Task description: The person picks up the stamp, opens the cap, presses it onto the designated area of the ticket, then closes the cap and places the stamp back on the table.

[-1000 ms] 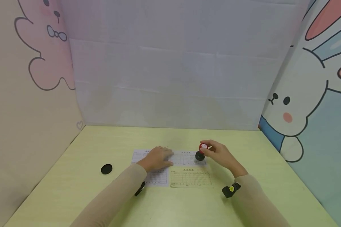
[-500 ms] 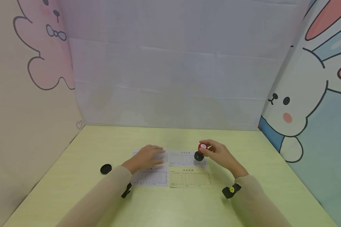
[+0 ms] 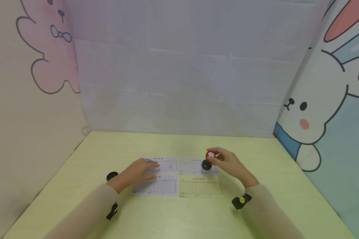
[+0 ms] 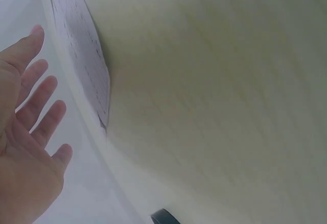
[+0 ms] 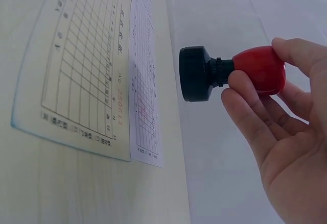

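Note:
My right hand (image 3: 231,164) grips a round stamp by its red handle (image 5: 259,71), thumb and fingers around it. The stamp's black base (image 5: 195,74) faces the paper with a gap between them in the right wrist view. In the head view it overlaps the upper right white form (image 3: 188,166). My left hand (image 3: 134,172), fingers extended and apart, holds nothing and is over the left edge of the upper left form (image 3: 169,162) and lower left form (image 3: 163,186). A yellow form (image 3: 201,188) lies at lower right.
A round black cap (image 3: 111,175) lies on the pale table (image 3: 179,219), partly hidden behind my left wrist. Red marks (image 5: 143,113) show on a white form in the right wrist view. A white sheet (image 3: 179,83) stands at the back, with printed walls on both sides.
My left hand has moved left off the upper forms, uncovering much of them and coming in front of the black cap. My right hand still grips the stamp, shifted only slightly left.

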`<action>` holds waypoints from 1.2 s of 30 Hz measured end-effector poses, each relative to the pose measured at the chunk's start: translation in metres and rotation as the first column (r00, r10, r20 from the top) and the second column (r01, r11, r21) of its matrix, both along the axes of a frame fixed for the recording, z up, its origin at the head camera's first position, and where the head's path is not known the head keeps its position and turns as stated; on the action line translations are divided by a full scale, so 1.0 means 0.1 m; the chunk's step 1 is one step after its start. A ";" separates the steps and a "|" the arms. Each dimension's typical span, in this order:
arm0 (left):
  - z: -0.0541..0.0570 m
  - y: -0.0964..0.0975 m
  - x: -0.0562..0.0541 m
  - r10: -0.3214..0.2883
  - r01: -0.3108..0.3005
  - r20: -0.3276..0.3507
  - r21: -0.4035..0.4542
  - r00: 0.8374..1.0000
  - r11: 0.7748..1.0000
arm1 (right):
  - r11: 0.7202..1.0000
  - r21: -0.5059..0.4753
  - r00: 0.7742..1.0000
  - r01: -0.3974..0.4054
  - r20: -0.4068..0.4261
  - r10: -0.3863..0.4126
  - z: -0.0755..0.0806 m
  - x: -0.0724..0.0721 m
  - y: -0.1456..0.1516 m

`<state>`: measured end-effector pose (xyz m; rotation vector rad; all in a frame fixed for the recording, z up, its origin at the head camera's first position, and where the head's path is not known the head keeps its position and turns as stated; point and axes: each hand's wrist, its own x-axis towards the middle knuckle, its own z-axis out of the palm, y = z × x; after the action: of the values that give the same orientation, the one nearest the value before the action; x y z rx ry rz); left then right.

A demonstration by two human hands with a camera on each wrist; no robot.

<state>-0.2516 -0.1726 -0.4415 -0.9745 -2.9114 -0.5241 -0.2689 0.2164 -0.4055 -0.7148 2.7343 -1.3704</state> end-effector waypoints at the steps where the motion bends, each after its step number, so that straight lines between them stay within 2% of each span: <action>1: -0.01 -0.04 0.02 -0.005 0.005 -0.003 -0.002 1.000 1.000 | 1.000 0.002 1.000 -0.002 -0.002 0.002 0.00 0.00 0.00; 10: -0.03 -0.34 0.20 -0.018 0.018 0.011 -0.014 1.000 1.000 | 1.000 0.011 1.000 -0.022 -0.005 0.022 0.00 0.01 -0.03; 21: -0.04 -0.58 0.40 -0.045 0.043 -0.058 -0.032 0.997 0.999 | 0.999 0.004 0.999 -0.043 -0.008 0.043 -0.01 0.02 -0.07; 29: -0.07 -0.60 0.45 -0.045 0.045 -0.057 -0.008 0.997 0.999 | 0.997 -0.013 0.998 -0.070 0.005 0.070 -0.03 0.03 -0.15; 36: -0.10 -0.62 0.45 -0.024 0.024 0.008 0.007 1.000 1.000 | 0.994 -0.025 0.994 -0.105 -0.005 0.105 -0.07 0.04 -0.25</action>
<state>-0.2068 -0.2346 -0.4517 -1.0102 -2.9063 -0.5406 -0.2646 0.1913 -0.4127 -0.8503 2.6441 -1.3848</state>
